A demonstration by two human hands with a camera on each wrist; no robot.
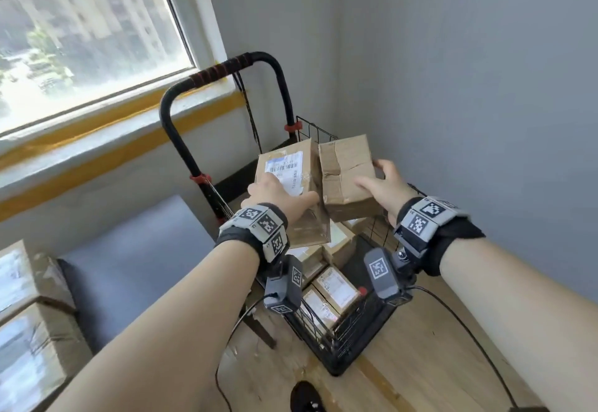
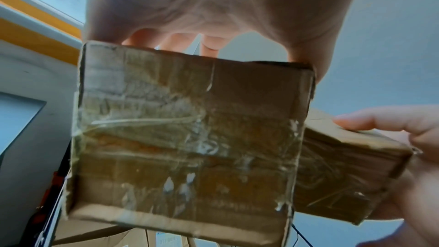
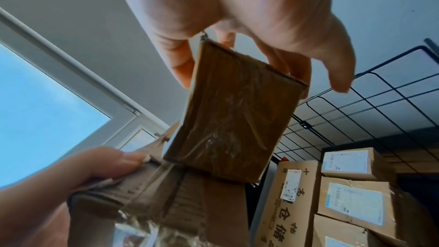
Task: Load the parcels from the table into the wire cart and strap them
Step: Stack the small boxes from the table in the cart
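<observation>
Parcels are held one in each hand above the wire cart (image 1: pixel 339 343): the left hand (image 1: pixel 278 194) grips the labelled parcel (image 1: pixel 288 185) from above, fingers curled over its far edge, while the right hand (image 1: pixel 385 185) clasps the plain parcel (image 1: pixel 346 172). They seem to touch. More boxes (image 1: pixel 333 292) lie in the cart.

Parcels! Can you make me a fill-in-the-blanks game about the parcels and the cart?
1. The left hand holds the parcel with the white ____ on top.
2. The right hand holds the plain parcel, so ____ parcels are in the air.
3. Both are held over the black wire ____, which already has parcels in it.
4. The cart's handle stands under the ____.

Missing words: label; two; cart; window
</observation>
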